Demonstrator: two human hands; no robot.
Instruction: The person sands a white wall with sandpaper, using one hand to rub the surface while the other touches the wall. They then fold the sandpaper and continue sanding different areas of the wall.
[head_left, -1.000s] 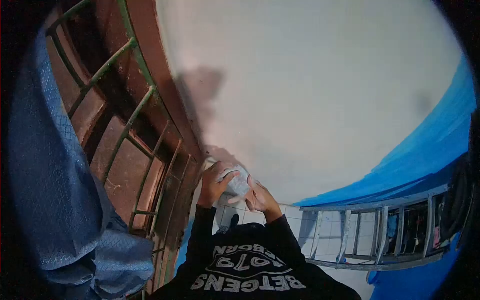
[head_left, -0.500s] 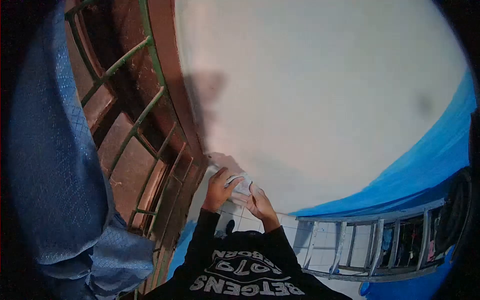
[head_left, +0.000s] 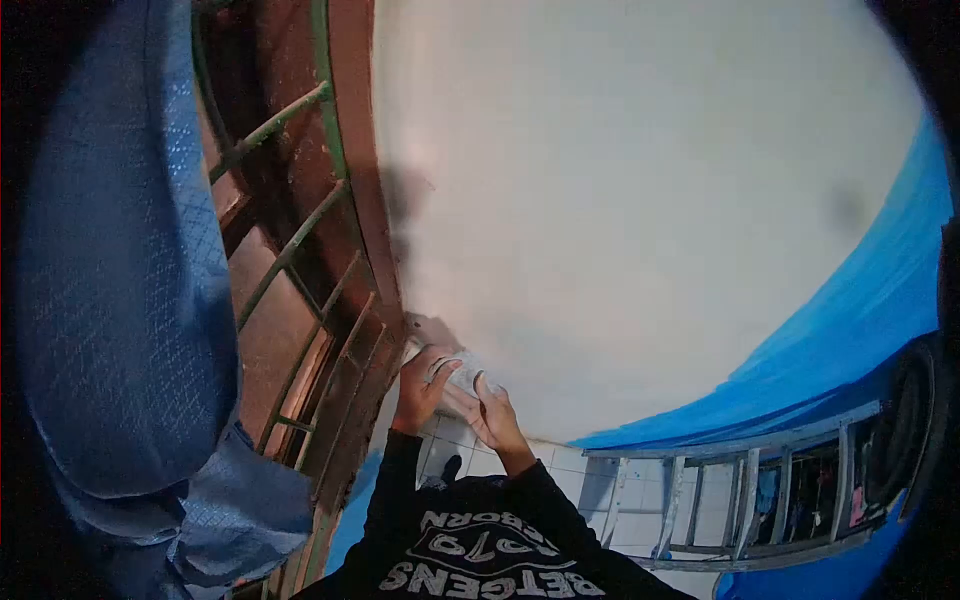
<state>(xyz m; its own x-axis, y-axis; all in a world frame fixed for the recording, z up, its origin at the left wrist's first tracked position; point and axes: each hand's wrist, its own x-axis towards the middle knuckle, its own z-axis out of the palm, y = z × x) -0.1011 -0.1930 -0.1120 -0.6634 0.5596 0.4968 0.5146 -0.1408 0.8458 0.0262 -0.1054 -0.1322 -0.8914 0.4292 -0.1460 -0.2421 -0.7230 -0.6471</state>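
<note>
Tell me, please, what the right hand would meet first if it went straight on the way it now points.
Probably the pale object that the right hand touches; beyond it, the white wall seems next, though depth is unclear.

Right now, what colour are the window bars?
Green, in the head view, the only one: the window bars stand beside a reddish-brown frame.

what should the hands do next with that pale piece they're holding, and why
Probably flatten the pale piece between the fingers before moving it elsewhere. The left hand and right hand both hold it, and it looks bent rather than flat, close to the white wall. What it is made of, I can't tell.
</note>
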